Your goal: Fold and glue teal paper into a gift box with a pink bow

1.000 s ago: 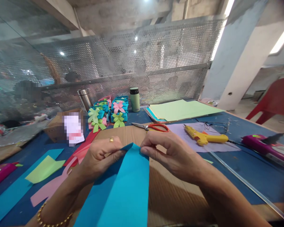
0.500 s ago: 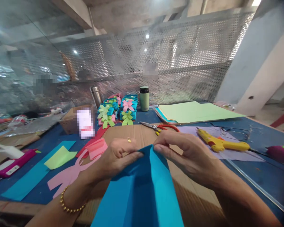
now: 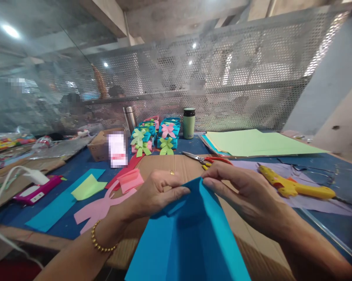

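A large blue paper sheet (image 3: 190,242) rises from the bottom edge to a folded peak in front of me. My left hand (image 3: 158,193), with a ring and a gold bracelet at the wrist, pinches the left side of that peak. My right hand (image 3: 243,191) pinches the right side, fingertips nearly meeting the left ones. Both hands hover over a brown cardboard sheet (image 3: 161,166) lying on the blue table (image 3: 325,218).
Red-handled scissors (image 3: 207,159) lie just beyond my right hand. A yellow glue gun (image 3: 293,186) rests to the right, stacked green sheets (image 3: 258,142) behind it. Blue boxes with paper flowers (image 3: 155,136), a green flask (image 3: 189,123) and a steel flask (image 3: 130,118) stand at the back. Pink cutouts (image 3: 102,205) and paper scraps lie left.
My view has swung left, so everything sits further right in frame. Both hands keep pinching the blue sheet's peak, which now looks more folded.
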### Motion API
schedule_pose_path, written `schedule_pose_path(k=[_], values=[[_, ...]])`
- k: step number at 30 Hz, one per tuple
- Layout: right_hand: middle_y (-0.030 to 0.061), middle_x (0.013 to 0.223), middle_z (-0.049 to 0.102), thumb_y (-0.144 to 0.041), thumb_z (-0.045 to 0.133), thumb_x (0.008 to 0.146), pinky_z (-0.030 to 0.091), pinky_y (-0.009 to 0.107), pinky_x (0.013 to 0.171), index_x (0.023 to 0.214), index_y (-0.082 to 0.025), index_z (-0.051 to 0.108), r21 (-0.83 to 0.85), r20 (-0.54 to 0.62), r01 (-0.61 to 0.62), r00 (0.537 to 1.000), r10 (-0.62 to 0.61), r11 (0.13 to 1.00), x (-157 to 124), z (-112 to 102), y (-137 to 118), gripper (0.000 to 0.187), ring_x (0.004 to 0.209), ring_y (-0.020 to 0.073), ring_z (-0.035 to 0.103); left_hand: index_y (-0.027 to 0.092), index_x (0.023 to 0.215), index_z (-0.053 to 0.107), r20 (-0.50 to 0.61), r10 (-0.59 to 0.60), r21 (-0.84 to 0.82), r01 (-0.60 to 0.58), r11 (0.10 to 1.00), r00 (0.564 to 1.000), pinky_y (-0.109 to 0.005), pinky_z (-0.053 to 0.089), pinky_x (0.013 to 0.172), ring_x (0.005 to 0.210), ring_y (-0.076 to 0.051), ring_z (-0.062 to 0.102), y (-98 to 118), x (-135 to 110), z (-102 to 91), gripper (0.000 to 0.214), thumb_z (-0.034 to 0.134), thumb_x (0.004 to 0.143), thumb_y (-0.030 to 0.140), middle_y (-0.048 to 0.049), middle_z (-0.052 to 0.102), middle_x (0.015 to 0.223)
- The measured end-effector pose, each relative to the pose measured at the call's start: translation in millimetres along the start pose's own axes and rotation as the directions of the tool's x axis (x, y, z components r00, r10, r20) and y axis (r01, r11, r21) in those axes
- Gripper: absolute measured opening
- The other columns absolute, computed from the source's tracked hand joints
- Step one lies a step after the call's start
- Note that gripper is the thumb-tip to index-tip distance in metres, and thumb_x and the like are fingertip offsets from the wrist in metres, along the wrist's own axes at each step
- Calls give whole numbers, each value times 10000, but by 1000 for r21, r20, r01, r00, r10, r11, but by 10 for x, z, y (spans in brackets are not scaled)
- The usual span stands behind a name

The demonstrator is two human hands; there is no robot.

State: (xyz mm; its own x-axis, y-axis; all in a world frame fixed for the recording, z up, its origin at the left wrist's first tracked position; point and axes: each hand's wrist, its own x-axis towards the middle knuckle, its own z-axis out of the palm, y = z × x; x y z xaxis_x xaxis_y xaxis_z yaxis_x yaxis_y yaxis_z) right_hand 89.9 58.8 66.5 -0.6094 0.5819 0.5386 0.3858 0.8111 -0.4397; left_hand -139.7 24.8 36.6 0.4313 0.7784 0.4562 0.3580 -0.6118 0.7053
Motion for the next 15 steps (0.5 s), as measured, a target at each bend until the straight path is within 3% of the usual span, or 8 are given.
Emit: schedule_pose_path(k=[4, 15], values=[[-12, 645, 591, -329, 540, 967, 384, 245, 540, 744, -215, 617, 4, -10, 43, 999, -43, 999, 17, -11, 12, 262, 578, 124, 514, 181, 568, 377, 32, -15, 12, 14, 1000, 999, -289, 252, 573, 571, -97, 331, 1, 5, 2, 465, 588, 957, 321, 60, 334, 573], [-23, 644, 566, -304, 521, 985, 404, 268, 641, 730, -215, 551, -74, -13, 116, 993, -117, 991, 7, 10, 15, 271, 609, 128, 523, 182, 575, 358, 50, -11, 11, 10, 1000, 999, -287, 260, 581, 575, -94, 321, -16, 14, 17, 465, 584, 958, 319, 60, 327, 577]])
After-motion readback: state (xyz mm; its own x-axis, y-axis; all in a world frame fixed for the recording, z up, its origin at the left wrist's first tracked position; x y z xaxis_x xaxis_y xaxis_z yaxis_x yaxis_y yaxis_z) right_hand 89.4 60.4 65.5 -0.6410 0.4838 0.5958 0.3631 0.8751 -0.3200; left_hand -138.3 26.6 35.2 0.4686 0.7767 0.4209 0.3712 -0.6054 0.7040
